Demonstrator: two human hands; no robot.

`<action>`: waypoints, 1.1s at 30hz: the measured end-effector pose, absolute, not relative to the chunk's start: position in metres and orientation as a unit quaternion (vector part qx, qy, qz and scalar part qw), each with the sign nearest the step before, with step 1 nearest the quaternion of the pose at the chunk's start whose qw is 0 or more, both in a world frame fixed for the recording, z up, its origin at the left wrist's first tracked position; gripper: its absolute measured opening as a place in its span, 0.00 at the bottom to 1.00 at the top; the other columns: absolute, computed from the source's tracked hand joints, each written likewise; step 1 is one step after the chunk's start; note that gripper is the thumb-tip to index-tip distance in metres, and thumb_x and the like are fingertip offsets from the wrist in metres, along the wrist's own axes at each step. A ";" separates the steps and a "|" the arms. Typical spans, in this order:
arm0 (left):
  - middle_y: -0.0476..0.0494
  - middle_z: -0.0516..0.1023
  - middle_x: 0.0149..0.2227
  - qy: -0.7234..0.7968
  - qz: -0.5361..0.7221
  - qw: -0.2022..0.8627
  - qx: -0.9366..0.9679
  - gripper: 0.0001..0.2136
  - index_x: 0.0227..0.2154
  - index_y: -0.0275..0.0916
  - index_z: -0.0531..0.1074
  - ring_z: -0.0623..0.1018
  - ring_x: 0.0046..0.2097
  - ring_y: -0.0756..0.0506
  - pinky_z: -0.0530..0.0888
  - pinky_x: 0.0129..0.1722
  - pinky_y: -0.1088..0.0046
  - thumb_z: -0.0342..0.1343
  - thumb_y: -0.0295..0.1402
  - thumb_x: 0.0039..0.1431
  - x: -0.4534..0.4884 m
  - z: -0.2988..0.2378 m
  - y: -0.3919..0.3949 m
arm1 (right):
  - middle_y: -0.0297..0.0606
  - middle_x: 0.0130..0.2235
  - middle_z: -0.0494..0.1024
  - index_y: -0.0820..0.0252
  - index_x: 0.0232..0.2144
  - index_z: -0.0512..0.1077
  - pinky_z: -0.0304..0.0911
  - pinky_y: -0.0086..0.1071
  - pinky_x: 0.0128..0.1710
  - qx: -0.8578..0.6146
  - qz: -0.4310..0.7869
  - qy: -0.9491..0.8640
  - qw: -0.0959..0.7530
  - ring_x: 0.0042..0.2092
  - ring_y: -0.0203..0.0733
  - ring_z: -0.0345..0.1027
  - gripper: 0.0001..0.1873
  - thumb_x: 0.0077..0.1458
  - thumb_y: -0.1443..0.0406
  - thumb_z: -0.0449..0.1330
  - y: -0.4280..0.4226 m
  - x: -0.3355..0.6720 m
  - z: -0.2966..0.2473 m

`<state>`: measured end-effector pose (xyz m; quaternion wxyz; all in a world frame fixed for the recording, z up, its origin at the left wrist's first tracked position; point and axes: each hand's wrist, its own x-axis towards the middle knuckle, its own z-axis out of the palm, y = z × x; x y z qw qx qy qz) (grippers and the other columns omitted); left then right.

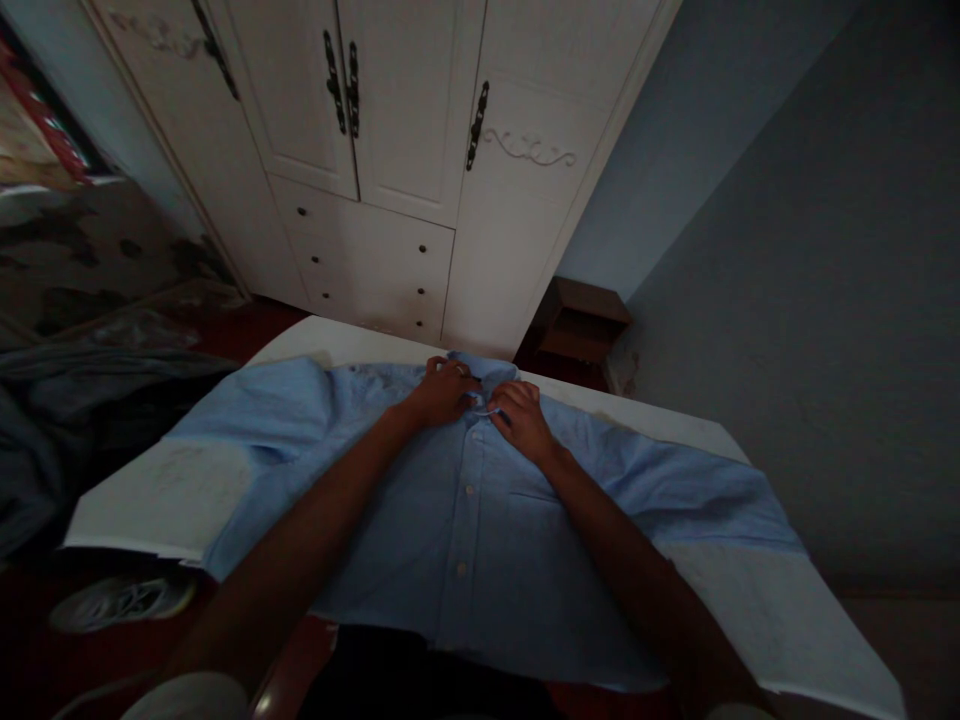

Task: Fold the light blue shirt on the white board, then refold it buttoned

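A light blue button-up shirt point(405, 510) lies face up with its sleeves spread to both sides on a white table point(172, 495). Its collar end points away from me, and a row of pale buttons runs down the front. My left hand point(448, 390) grips the left side of the collar, fingers curled. Opposite it, my right hand point(521, 412) pinches the collar's right side near the top button. The two hands are close together, and the exact hold of the fingertips is too dark to make out.
Beyond the table stands a white wardrobe point(405, 130) with dark handles and small drawers. A brown nightstand point(581, 320) is at the back right. Dark cloth point(45, 430) is heaped at the left, and a shoe point(120, 603) rests on the red floor below.
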<state>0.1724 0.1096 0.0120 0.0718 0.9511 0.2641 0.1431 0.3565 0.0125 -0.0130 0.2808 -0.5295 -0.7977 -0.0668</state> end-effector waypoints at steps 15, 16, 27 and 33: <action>0.46 0.79 0.47 0.263 0.220 0.172 0.923 0.10 0.40 0.47 0.79 0.72 0.54 0.41 0.54 0.58 0.55 0.53 0.34 0.59 0.176 0.008 0.107 | 0.39 0.39 0.74 0.54 0.35 0.75 0.56 0.41 0.50 -0.506 -0.089 -0.804 0.298 0.47 0.47 0.63 0.10 0.64 0.61 0.54 0.012 0.354 -0.011; 0.46 0.79 0.47 0.259 0.219 0.177 0.924 0.10 0.40 0.47 0.79 0.72 0.53 0.42 0.54 0.58 0.55 0.54 0.34 0.59 0.176 0.008 0.107 | 0.40 0.39 0.74 0.54 0.35 0.75 0.56 0.42 0.50 -0.511 -0.089 -0.801 0.299 0.47 0.47 0.63 0.10 0.64 0.61 0.54 0.011 0.355 -0.011; 0.43 0.80 0.44 0.232 0.210 0.148 0.938 0.10 0.40 0.46 0.79 0.74 0.51 0.40 0.57 0.56 0.53 0.54 0.35 0.59 0.173 0.014 0.106 | 0.39 0.37 0.76 0.55 0.33 0.74 0.59 0.41 0.47 -0.510 -0.132 -0.784 0.329 0.44 0.45 0.66 0.12 0.64 0.59 0.54 0.010 0.355 -0.011; 0.44 0.82 0.41 0.200 0.202 0.164 0.945 0.11 0.38 0.45 0.80 0.76 0.49 0.41 0.61 0.55 0.56 0.53 0.36 0.59 0.171 0.014 0.109 | 0.40 0.39 0.77 0.55 0.35 0.76 0.60 0.42 0.47 -0.523 -0.129 -0.782 0.314 0.45 0.47 0.66 0.10 0.63 0.59 0.56 0.009 0.354 -0.009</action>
